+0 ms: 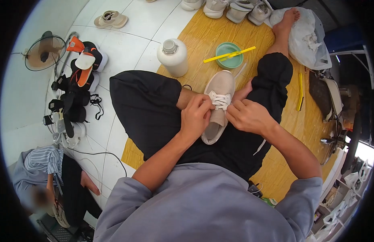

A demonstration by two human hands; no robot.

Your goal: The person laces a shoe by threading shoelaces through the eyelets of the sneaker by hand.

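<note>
at far left, a co-worker (68,181) in a striped top and dark trousers is seated at the lower edge; what that person handles is too small to tell. above, a fan (45,54) stands near the wall. right of it, a stack of dark shoes (78,97), some lined in orange, sits on white tiles (126,44). a beige pair (110,19) lies farther up on the same tiles. next, a white bottle (172,60) stands upright, cap on, at the edge of the wood-pattern mat (271,177).

left hand (197,115): fingers drawn together in a pinch at the left side of the laces (220,100); the exact strand is hidden by the fingertips. the shoe (220,82), beige, lies between the wearer's legs, toe pointing away, tongue and open heel toward the body. beyond the toe, a green bowl (236,62) rests on the mat with a yellow stick (213,59) across it. right hand (249,117): fingers curled and closed on the laces at the right side; one loose end hangs below over the black trousers (235,157). at top, pale shoes (237,12) stand in a row. farther right, a yellow brush (301,90) lies on the mat, below a clear bag (310,40)
</note>
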